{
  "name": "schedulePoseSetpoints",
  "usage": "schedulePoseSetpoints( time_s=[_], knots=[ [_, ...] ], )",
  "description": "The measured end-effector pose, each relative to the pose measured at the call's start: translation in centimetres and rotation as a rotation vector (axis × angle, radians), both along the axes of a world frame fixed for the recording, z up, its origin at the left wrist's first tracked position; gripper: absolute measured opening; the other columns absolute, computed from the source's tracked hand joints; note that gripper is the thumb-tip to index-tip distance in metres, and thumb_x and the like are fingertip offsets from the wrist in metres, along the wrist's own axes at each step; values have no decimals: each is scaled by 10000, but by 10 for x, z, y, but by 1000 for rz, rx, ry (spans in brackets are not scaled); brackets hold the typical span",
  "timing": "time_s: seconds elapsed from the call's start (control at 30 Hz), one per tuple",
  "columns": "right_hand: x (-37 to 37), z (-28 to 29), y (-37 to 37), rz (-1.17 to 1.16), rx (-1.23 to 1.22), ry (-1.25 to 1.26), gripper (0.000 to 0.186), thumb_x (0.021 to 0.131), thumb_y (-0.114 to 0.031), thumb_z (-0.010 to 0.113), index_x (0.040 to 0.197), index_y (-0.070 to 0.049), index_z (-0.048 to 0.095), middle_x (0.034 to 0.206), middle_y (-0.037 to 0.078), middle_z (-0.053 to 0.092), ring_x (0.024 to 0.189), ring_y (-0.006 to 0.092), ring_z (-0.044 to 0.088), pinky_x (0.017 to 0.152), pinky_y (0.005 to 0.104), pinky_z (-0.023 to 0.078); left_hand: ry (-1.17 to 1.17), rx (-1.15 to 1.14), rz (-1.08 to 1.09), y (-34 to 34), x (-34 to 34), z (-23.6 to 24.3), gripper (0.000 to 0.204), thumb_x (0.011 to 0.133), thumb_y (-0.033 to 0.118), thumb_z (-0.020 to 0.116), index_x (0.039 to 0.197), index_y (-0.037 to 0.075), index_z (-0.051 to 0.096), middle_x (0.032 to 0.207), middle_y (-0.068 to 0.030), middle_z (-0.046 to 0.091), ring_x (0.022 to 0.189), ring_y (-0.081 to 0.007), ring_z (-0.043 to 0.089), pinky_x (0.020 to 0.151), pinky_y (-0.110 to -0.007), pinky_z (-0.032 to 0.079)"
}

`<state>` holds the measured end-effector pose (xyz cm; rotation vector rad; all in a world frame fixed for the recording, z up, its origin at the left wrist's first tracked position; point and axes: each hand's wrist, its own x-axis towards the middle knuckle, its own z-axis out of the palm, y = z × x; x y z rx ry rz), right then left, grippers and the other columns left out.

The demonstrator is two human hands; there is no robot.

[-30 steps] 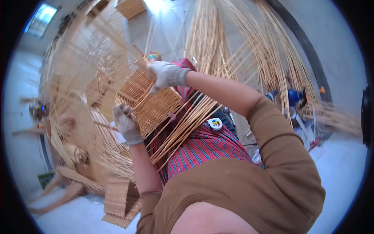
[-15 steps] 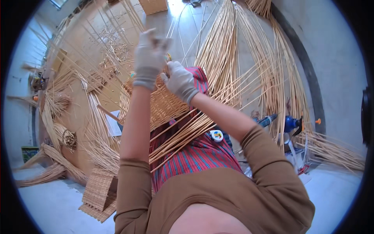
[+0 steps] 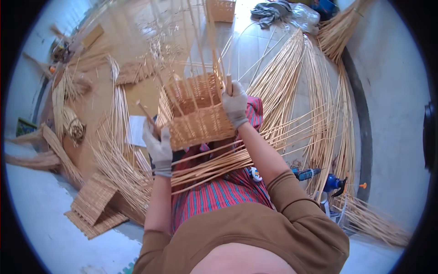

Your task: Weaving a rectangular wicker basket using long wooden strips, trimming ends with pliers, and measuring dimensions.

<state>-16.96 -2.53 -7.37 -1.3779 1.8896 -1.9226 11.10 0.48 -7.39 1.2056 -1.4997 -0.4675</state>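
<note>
The half-built basket (image 3: 197, 130) sits over the person's lap, its near wall toward the belly and its far wall rising behind, with the top open between them. The left hand (image 3: 159, 147), gloved, has its fingers curled about a stubby rod at the basket's left edge; the right hand (image 3: 235, 105) is clenched on another short rod at the right edge. Slim stakes (image 3: 212, 45) shoot up from the walls, smeared by motion, taking up the space above the rim. Below the basket, loose canes (image 3: 214, 167) run across the striped cloth (image 3: 216, 194), so there's little room beneath it. A tape measure (image 3: 255, 174) rests on the cloth just beside the right forearm. On the right, long reeds (image 3: 276, 73) fan over the floor toward the wall; tiles (image 3: 246, 43) show between them and the brown board (image 3: 102, 132) on the left. I see a white sheet (image 3: 136, 130) just beyond the left hand and, farther off, woven panels (image 3: 93, 198) propped together.
</note>
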Motion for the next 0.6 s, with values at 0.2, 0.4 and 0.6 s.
schedulePoseSetpoints(
  time_s=[0.2,0.4,0.6],
  knots=[
    [-18,30,27,76,280,-127,438,906,-305,765,1196,-53,555,766,-9,574,664,113,523,619,312,466,-910,109,-548,45,-3,38,399,804,483,744,1056,175,708,966,-98,707,909,-310,677,824,-407,496],
    [37,36,142,890,827,-644,241,1027,-225,618,1197,-57,641,910,-5,660,800,81,620,691,221,509,-723,111,-364,42,-13,11,203,898,366,652,849,178,712,775,-62,672,775,-286,655,749,-426,473],
    [13,51,106,591,8,-642,138,978,-95,666,1096,-68,601,999,86,705,863,164,682,794,311,589,-437,-166,-373,15,-39,43,147,861,229,730,979,153,687,861,-65,682,848,-290,670,738,-410,485]
  ],
)
